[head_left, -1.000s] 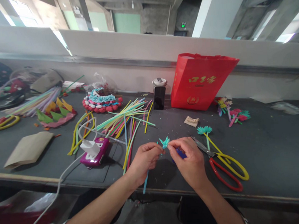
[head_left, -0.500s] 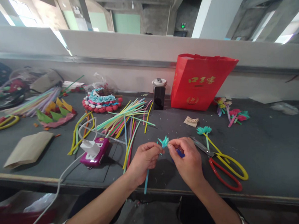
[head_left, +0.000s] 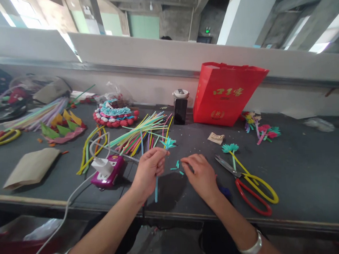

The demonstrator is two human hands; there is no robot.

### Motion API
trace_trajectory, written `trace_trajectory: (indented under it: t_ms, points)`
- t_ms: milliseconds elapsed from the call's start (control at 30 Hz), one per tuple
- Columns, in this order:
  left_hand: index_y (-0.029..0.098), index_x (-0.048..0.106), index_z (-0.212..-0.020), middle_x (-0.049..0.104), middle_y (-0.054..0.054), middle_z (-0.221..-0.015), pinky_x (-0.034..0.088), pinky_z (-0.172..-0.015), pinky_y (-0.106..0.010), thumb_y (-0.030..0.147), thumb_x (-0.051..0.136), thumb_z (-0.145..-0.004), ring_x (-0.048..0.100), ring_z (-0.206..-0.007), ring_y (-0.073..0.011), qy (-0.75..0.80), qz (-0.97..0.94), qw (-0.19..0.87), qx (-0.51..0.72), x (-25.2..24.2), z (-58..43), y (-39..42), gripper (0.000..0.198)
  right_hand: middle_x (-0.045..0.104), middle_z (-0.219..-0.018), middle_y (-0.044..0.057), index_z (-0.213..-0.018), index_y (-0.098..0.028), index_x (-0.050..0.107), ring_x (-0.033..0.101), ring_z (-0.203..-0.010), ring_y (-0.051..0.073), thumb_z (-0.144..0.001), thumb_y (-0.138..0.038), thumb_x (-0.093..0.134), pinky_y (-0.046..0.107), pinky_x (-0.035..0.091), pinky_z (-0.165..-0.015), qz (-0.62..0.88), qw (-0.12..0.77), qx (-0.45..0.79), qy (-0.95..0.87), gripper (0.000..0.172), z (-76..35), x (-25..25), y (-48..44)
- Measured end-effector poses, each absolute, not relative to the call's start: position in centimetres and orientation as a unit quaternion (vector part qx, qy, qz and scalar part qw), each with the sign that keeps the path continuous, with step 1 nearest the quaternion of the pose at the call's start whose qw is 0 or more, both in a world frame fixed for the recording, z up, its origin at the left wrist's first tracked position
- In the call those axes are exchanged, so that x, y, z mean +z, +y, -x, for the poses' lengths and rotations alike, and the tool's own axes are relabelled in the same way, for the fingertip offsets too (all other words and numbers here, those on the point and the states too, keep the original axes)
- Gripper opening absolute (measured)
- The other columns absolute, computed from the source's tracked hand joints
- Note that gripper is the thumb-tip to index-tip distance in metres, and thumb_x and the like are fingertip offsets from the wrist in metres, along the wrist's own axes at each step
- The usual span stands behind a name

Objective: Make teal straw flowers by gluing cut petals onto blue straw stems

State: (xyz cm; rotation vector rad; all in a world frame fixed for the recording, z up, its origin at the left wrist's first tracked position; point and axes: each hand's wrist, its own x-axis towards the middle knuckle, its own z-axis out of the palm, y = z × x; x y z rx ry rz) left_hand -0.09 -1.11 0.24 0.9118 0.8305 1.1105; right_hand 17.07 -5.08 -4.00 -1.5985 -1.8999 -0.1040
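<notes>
My left hand (head_left: 149, 170) is closed on a blue straw (head_left: 156, 184), held upright, whose top is cut into a teal flower (head_left: 168, 143). My right hand (head_left: 199, 174) rests low on the dark table (head_left: 302, 165), fingers curled toward a few small teal cut pieces (head_left: 177, 166) lying between my hands. Whether it pinches one of them is unclear. A small blue object (head_left: 225, 191) lies just right of my right wrist. Red-and-yellow scissors (head_left: 250, 186) lie to the right of that hand, with a finished teal straw flower (head_left: 230, 149) beside them.
A pile of coloured straws (head_left: 138, 135) lies behind my left hand. A magenta device with a white plug and cable (head_left: 107, 171) is to the left. A red bag (head_left: 227, 93), a dark bottle (head_left: 181, 107), a flower arrangement (head_left: 115, 114), brown paper (head_left: 32, 168) and more flowers (head_left: 262, 129) stand around.
My left hand lifted the straw flower up and to the left, away from my right hand. My right hand let go of the flower and dropped to the table near the teal pieces.
</notes>
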Motion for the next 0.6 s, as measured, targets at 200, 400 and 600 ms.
trace_trajectory:
  t_ms: [200, 400, 600]
  points:
    - [0.014, 0.065, -0.072, 0.034, 0.009, -0.047, 0.018, -0.040, -0.018, 0.030, 0.070, -0.072, 0.026, -0.041, -0.0033, 0.373, -0.408, 0.682, 0.479, 0.1, -0.3, -1.9, 0.017, 0.065, -0.082, 0.007, -0.085, -0.021, 0.070, 0.055, -0.082, 0.025, -0.085, -0.018, 0.060, 0.036, 0.043, -0.072, 0.606, 0.240, -0.057, -0.757, 0.011, -14.4, -5.5, -3.8]
    - [0.014, 0.066, -0.070, 0.034, 0.008, -0.045, 0.019, -0.040, -0.019, 0.029, 0.069, -0.072, 0.026, -0.041, -0.0038, 0.381, -0.418, 0.678, 0.469, 0.1, 0.0, -2.0, 0.016, 0.063, -0.079, 0.008, -0.077, -0.018, 0.062, 0.057, -0.082, 0.025, -0.085, -0.015, 0.055, 0.039, 0.045, -0.078, 0.598, 0.233, -0.047, -0.765, 0.011, -13.5, -5.4, -4.2]
    - [0.015, 0.064, -0.068, 0.033, 0.009, -0.044, 0.019, -0.040, -0.020, 0.031, 0.069, -0.070, 0.024, -0.041, -0.0048, 0.409, -0.442, 0.641, 0.476, 0.4, 0.3, -2.0, 0.017, 0.064, -0.080, 0.001, -0.089, -0.020, 0.059, 0.060, -0.076, 0.016, -0.092, -0.016, 0.051, 0.027, 0.048, -0.069, 0.563, 0.367, 0.040, -0.739, 0.010, -15.1, -2.5, -7.4]
